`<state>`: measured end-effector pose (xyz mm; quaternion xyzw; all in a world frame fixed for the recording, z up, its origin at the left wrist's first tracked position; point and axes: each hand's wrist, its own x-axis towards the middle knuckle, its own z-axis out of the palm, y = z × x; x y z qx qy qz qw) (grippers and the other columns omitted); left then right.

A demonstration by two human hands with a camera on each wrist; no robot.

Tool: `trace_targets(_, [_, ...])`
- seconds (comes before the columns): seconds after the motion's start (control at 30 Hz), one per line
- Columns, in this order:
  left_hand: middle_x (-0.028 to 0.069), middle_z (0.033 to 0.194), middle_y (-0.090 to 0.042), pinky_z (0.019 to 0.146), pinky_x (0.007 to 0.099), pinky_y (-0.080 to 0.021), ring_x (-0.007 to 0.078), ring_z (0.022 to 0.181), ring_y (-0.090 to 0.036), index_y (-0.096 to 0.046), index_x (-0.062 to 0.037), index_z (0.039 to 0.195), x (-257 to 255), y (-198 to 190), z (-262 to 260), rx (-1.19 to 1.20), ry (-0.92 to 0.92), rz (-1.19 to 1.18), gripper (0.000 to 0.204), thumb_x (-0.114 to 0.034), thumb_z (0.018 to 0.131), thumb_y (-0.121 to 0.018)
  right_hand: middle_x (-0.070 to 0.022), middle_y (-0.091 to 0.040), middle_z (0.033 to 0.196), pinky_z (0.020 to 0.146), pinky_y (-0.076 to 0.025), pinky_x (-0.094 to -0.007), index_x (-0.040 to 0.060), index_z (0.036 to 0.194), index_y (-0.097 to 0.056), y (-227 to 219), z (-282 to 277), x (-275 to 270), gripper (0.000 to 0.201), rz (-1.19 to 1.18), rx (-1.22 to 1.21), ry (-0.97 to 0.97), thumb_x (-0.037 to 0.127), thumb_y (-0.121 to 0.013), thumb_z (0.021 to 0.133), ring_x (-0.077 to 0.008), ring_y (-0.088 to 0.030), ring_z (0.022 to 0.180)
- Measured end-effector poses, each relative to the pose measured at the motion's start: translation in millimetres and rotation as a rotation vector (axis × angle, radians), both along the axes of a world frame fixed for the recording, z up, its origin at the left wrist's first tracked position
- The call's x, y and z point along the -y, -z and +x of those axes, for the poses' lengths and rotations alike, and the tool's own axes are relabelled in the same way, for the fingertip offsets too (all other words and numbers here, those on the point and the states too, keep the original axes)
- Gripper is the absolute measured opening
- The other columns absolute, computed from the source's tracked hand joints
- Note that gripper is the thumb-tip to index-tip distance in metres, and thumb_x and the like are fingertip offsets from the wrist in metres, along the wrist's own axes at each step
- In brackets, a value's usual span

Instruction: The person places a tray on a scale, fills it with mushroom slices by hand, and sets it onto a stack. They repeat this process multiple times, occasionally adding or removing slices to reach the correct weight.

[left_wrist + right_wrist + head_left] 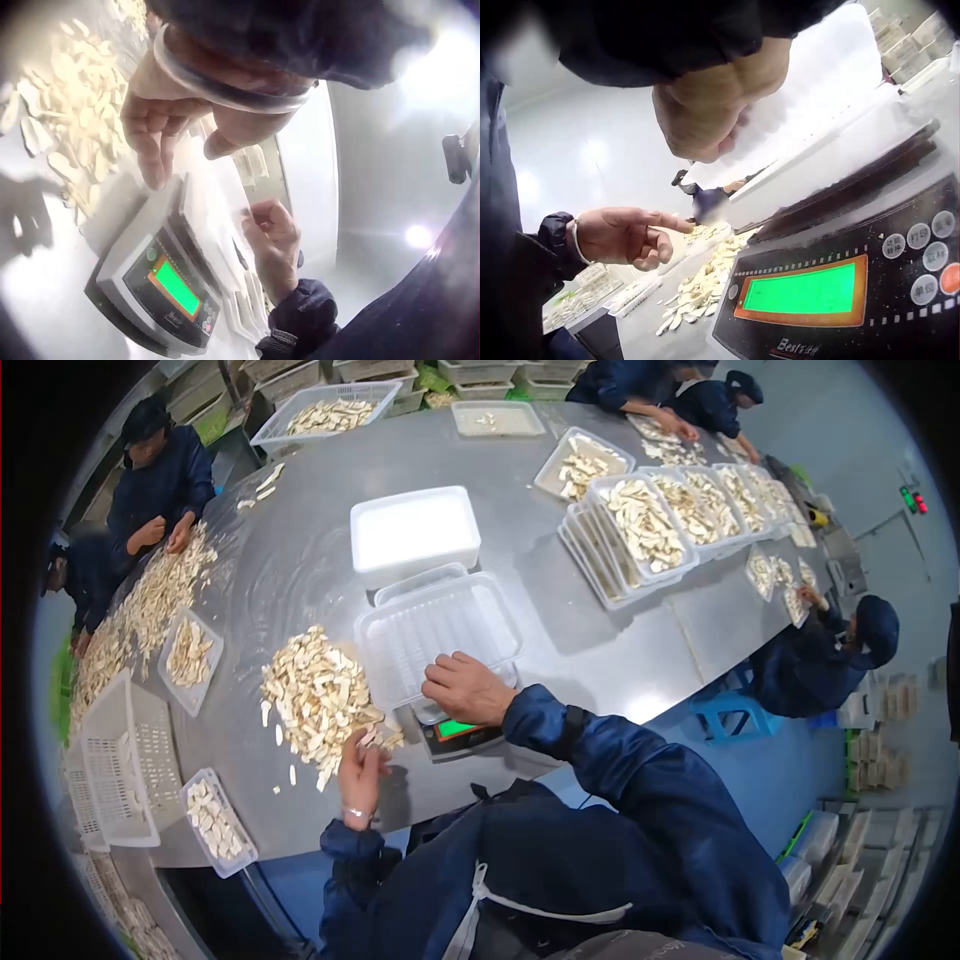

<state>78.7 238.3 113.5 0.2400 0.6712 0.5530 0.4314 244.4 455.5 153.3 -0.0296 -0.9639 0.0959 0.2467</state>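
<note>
A clear plastic tray [440, 630] lies tilted over another tray on a digital scale [465, 745]. My right hand [468, 688] grips the near right part of the clear tray's rim, fingers curled. The scale's green display [802, 291] is lit, facing me. My left hand [362, 775] hovers at the near edge of a pile of pale sliced mushrooms [315, 700], left of the scale. In the right wrist view its index finger points out, the others loosely bent, and nothing is held. From the left wrist view, its fingertips hang close beside the scale [161, 292].
Beyond the clear tray stands a white tub [415, 535]. Filled mushroom trays [645, 530] are stacked at the right. A perforated basket [130, 760] and a small filled tray [218, 822] sit at the left. Other people [160, 485] work around the metal table [290, 540].
</note>
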Motion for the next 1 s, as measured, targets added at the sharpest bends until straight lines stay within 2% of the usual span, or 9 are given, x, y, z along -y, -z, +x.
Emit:
trace_targets(0.2, [0.0064,0.077,-0.064,0.054,0.0214,-0.044,0.0094,0.059,-0.057,-0.045,-0.0011,0.130,23.5,5.3,-6.6,0.033,-0.055,-0.091,0.036,-0.015,0.097,-0.050,-0.0081,-0.051,0.091,0.074,-0.041,-0.0370,0.0067,0.090,-0.053,-6.5,8.3,-8.9,0.025,-0.018,0.172,0.003,0.016,-0.064,0.069,-0.0255,-0.052,0.087])
trace_targets(0.33, [0.0070,0.078,-0.064,0.055,0.0219,-0.044,0.0095,0.060,-0.057,-0.045,-0.0007,0.129,24.4,-2.7,-2.1,0.028,-0.073,-0.084,0.037,-0.016,0.097,-0.050,-0.0151,-0.056,0.112,0.086,-0.040,-0.0420,0.0039,0.119,-0.055,-20.8,28.5,-6.2,0.051,-0.208,0.119,-0.028,0.023,-0.068,0.074,-0.0318,-0.053,0.102])
trace_targets(0.37, [0.0068,0.078,-0.065,0.057,0.0220,-0.044,0.0096,0.062,-0.057,-0.045,-0.0008,0.129,25.4,0.9,-3.5,0.014,-0.075,-0.101,0.037,-0.016,0.096,-0.051,-0.0151,-0.058,0.109,0.084,-0.041,-0.0418,0.0040,0.115,-0.057,-27.9,36.1,-6.3,0.048,-0.237,-0.005,0.012,0.020,-0.069,0.072,-0.0329,-0.055,0.098])
trace_targets(0.47, [0.0065,0.078,-0.064,0.057,0.0220,-0.044,0.0098,0.062,-0.057,-0.044,-0.0007,0.131,31.3,8.1,-5.6,0.015,-0.070,-0.135,0.038,-0.017,0.096,-0.051,-0.0120,-0.059,0.094,0.075,-0.043,-0.0390,0.0031,0.102,-0.059,-27.8,68.1,-17.4,0.032,-0.281,-0.315,0.409,0.005,-0.065,0.071,-0.0301,-0.057,0.086])
trace_targets(0.57, [0.0052,0.075,-0.063,0.056,0.0240,-0.044,0.0104,0.061,-0.056,-0.058,0.0002,0.102,65.0,56.2,-26.3,-0.085,0.030,-0.179,0.022,-0.020,0.097,-0.052,-0.0118,-0.057,0.090,0.071,-0.047,-0.0355,0.0030,0.101,-0.059,10.9,110.0,-34.6,0.030,-0.634,-0.408,0.770,0.002,-0.062,0.072,-0.0252,-0.057,0.079])
trace_targets(0.63, [0.0044,0.065,-0.061,0.056,0.0242,-0.043,0.0102,0.061,-0.056,-0.059,-0.0013,0.077,89.8,77.3,-42.5,-0.172,0.135,-0.250,0.028,-0.021,0.096,-0.053,-0.0115,-0.058,0.089,0.074,-0.048,-0.0336,0.0025,0.103,-0.059,48.9,129.9,-36.8,0.029,-0.800,-0.331,0.906,0.004,-0.062,0.074,-0.0238,-0.058,0.079])
trace_targets(0.73, [0.0066,0.062,-0.061,0.050,0.0258,-0.046,0.0128,0.052,-0.057,-0.059,0.0006,0.076,117.1,95.0,-48.8,-0.113,0.224,-0.339,0.026,-0.019,0.092,-0.056,-0.0114,-0.061,0.096,0.078,-0.049,-0.0329,0.0007,0.115,-0.057,91.0,144.3,-22.5,0.046,-1.087,-0.073,0.910,0.015,-0.066,0.072,-0.0234,-0.061,0.085])
trace_targets(0.8, [0.0074,0.060,-0.061,0.047,0.0263,-0.046,0.0143,0.049,-0.057,-0.058,-0.0009,0.074,136.9,117.6,-55.4,-0.079,0.235,-0.347,0.026,-0.019,0.092,-0.055,-0.0117,-0.062,0.096,0.081,-0.049,-0.0328,-0.0002,0.124,-0.052,123.4,142.9,-8.3,0.054,-1.223,-0.100,0.806,0.016,-0.066,0.075,-0.0219,-0.061,0.089])
trace_targets(1.0, [0.0098,0.057,-0.060,0.044,0.0301,-0.049,0.0190,0.046,-0.060,-0.058,0.0015,0.072,125.6,110.8,-54.1,0.055,0.134,-0.460,0.024,-0.016,0.089,-0.057,-0.0108,-0.055,0.118,0.095,-0.042,-0.0322,0.0021,0.141,-0.035,114.6,126.5,17.7,0.069,-1.595,-0.063,0.586,0.008,-0.062,0.078,-0.0195,-0.054,0.105])
